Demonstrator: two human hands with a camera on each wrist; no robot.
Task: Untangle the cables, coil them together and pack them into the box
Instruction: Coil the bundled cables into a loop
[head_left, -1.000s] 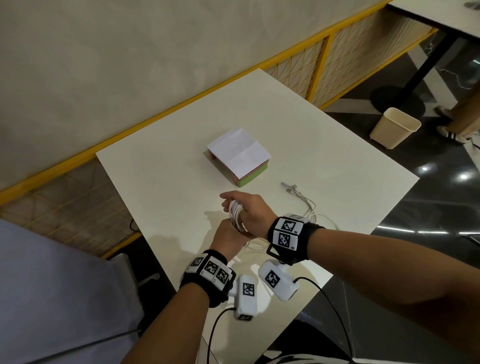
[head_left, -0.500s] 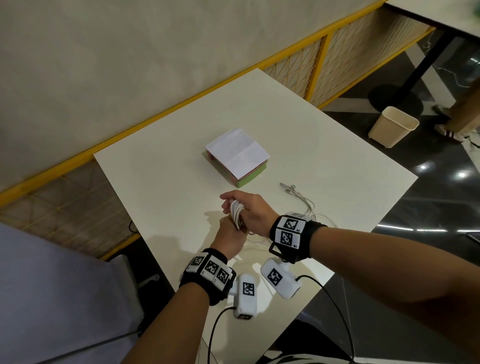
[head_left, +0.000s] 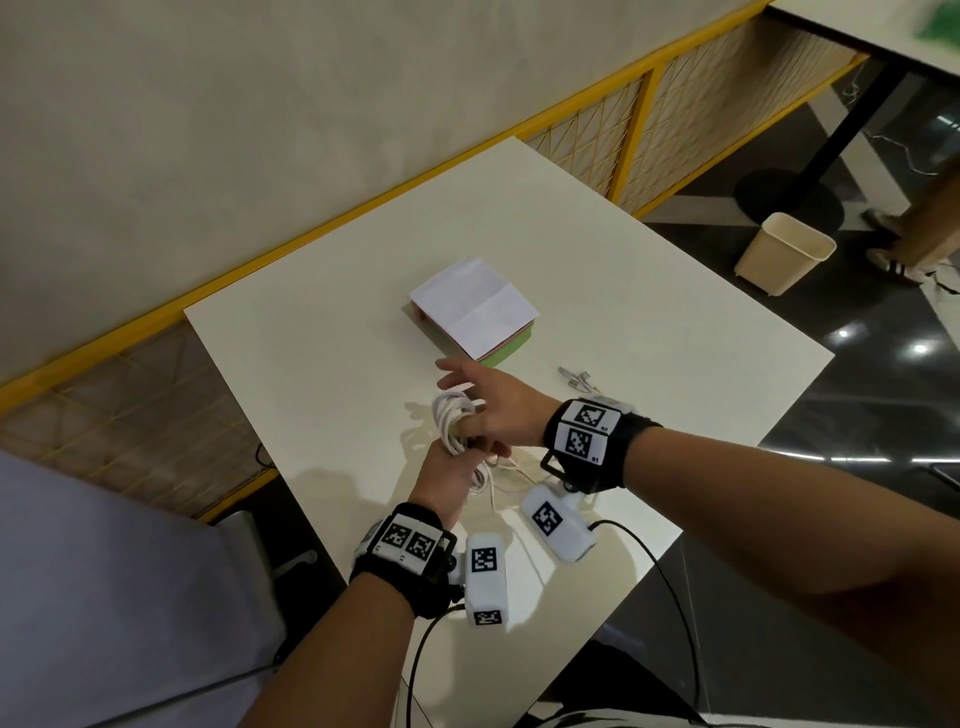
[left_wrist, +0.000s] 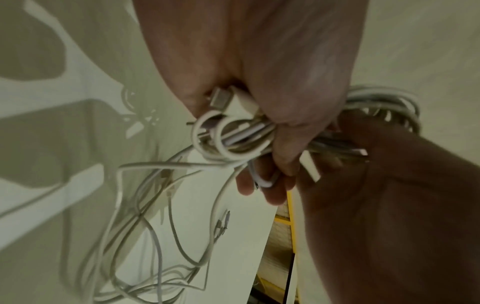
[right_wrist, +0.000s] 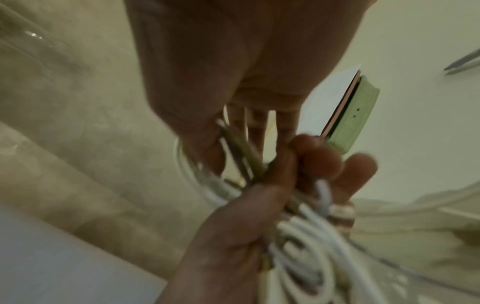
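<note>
A coil of white cables (head_left: 453, 422) hangs between my two hands above the white table (head_left: 322, 374). My left hand (head_left: 453, 470) grips the bundle (left_wrist: 241, 142) from below, with connector ends sticking out of the fist. Just above it is my right hand (head_left: 491, 408), its fingers (head_left: 453, 370) straight and pointing towards the box. Its thumb sits inside the loops (right_wrist: 207, 176). The green box (head_left: 511, 347) lies just beyond, under a white sheet (head_left: 474, 307), and shows edge-on in the right wrist view (right_wrist: 357, 111). Loose cable (left_wrist: 155, 226) trails onto the table.
Free cable ends with metal plugs (head_left: 575, 376) lie to the right of my hands. The table's near edge (head_left: 597, 613) is close behind my wrists. A yellow railing (head_left: 363, 202) runs behind the table. A cream bin (head_left: 784, 252) and someone's shoe (head_left: 894, 262) are on the floor, far right.
My right hand's fingers have straightened and stretched forward towards the box, leaving more of the coil showing. My left hand has kept its grip in the same place.
</note>
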